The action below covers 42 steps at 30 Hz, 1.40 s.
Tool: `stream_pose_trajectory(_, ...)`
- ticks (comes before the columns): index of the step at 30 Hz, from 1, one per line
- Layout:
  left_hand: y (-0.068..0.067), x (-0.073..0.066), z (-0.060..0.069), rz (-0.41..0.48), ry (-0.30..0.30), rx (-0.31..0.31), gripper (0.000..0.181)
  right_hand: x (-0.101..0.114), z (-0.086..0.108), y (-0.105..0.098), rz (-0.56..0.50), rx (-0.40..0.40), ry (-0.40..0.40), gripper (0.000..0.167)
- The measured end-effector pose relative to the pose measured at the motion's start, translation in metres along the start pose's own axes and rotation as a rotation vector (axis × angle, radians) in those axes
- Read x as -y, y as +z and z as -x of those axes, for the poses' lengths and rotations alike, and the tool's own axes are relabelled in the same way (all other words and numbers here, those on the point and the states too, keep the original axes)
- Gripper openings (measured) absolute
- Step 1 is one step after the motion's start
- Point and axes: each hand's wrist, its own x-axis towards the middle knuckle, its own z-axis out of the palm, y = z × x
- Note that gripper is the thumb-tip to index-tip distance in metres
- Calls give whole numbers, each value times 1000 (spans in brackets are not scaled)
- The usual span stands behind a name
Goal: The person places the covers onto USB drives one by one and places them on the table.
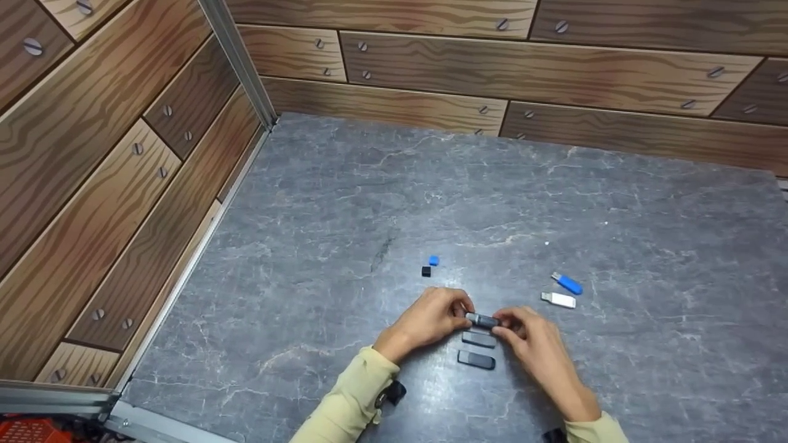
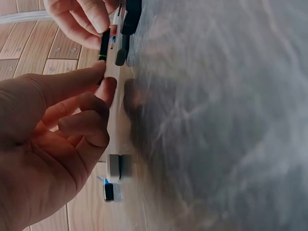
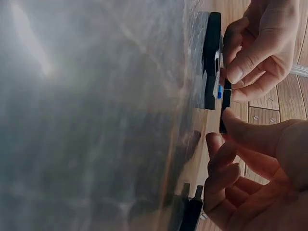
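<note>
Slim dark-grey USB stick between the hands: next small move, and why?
Probably pull the slim dark-grey USB stick gently apart lengthwise: left hand and right hand pinch opposite ends. The slim blue USB stick and white USB stick lie with plugs bare; the small blue block and small black block, perhaps their caps, lie apart.

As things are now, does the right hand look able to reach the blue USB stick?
Probably yes: the blue USB stick lies uncovered beyond the right hand, and the white USB stick on the near side looks low enough to reach over. It should first release the dark USB stick it pinches.
</note>
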Motion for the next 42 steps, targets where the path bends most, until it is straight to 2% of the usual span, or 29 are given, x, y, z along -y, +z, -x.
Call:
stream_pose_trajectory(8,2,-1,-1,-56,16,-18,14,4,-4,1,101,39,14,16)
stream_pose_trajectory(16,3,0,-3,-77,28,-26,15,5,-5,2,122,49,31,17)
stream_pose_trajectory(26,6,0,-2,-84,23,-19,17,2,-2,3,71,42,30,21)
stream_pose_trajectory(33,2,1,1,-68,12,-8,21,1,2,-1,5,34,68,25)
stream_pose_trajectory(38,-2,0,1,-81,26,-37,20,1,4,-8,-18,41,107,22)
stream_pose_trajectory(42,-6,-1,1,-81,54,-61,19,-2,6,-14,-13,14,128,13)
